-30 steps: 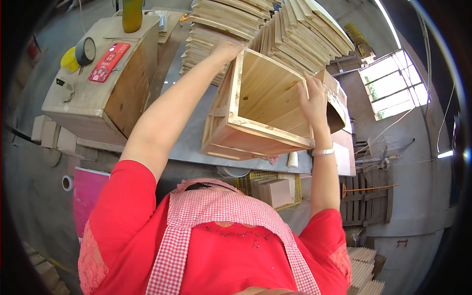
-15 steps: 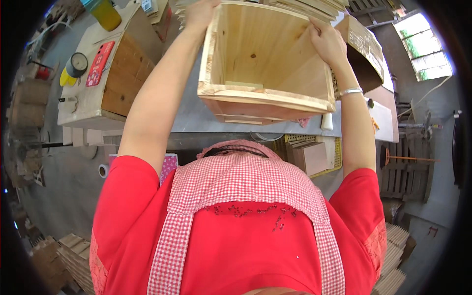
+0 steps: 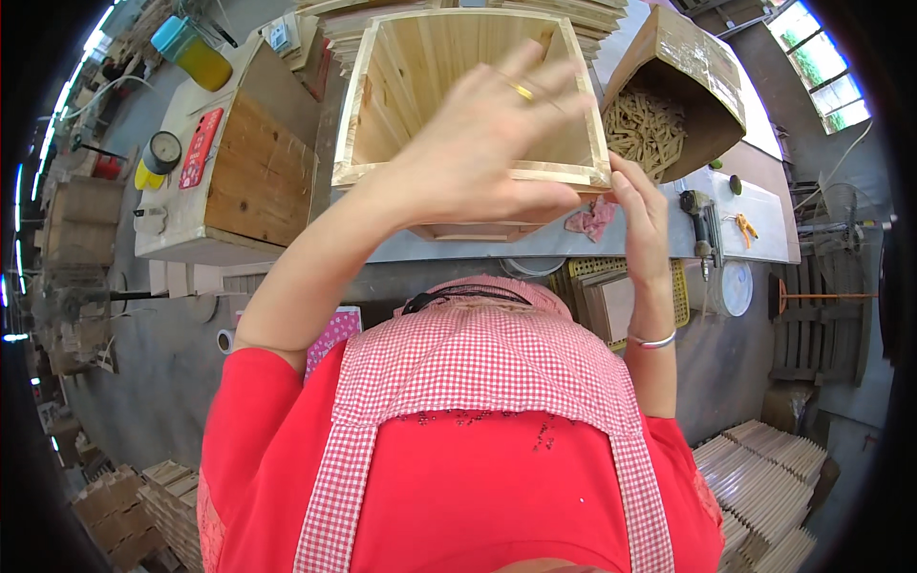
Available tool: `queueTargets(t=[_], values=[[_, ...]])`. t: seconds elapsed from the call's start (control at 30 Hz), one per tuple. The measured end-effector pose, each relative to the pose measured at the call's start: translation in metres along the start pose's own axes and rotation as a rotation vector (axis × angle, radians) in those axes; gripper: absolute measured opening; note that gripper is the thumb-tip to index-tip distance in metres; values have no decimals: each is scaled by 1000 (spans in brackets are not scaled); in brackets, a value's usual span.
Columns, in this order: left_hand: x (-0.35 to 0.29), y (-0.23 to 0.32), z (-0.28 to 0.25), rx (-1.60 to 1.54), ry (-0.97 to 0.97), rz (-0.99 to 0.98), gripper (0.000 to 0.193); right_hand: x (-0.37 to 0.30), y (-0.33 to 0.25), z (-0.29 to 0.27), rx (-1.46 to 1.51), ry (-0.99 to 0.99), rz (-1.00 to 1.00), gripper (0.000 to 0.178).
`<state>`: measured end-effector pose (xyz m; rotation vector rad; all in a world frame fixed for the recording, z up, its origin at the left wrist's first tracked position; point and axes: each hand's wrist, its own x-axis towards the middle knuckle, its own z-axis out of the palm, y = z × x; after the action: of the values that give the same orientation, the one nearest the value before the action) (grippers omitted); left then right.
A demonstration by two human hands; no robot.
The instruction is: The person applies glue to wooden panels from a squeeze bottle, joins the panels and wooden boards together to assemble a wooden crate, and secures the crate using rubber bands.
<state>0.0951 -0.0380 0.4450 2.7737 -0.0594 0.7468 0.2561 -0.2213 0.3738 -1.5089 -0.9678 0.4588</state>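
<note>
- Standing at a grey workbench [image 3: 669,250], a person in a red shirt and a red-and-white checked apron works on a square, open-topped wooden box [image 3: 449,86] of pale, bare planks
- The box sits on the bench straight ahead, its mouth turned up toward the camera, the grain of its inner walls plain to see
- The left hand [image 3: 478,153] is raised in front of the box with fingers spread and loose, gripping nothing; a gold ring shows on one finger
- The right hand [image 3: 642,205] lies flat against the box's near right corner, fingers straight and together, pressing on the wood rather than closed around it; a thin silver bangle circles that wrist
- Just right of the box, a tilted brown cardboard carton [image 3: 673,86] holds a heap of short wooden sticks
- A crumpled pink rag [image 3: 592,218] lies on the bench below that corner
- To the left stands a chunky plywood cabinet [image 3: 244,172], with a yellow-and-teal bottle [image 3: 193,53] beyond it
- Stacks of thin wooden slats [image 3: 764,468] rest on the floor at lower right
</note>
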Motion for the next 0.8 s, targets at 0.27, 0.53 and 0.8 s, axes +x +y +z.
queueTargets(t=[0.27,0.53,0.8], values=[[100,-10,56,89,-363,87,42,0,9,35,214,194,67,25],[118,-7,95,144,-540,24,45,-5,6,39,304,267,6,26],[99,-26,95,201,-138,30,49,-2,14,32,257,159,152,36]])
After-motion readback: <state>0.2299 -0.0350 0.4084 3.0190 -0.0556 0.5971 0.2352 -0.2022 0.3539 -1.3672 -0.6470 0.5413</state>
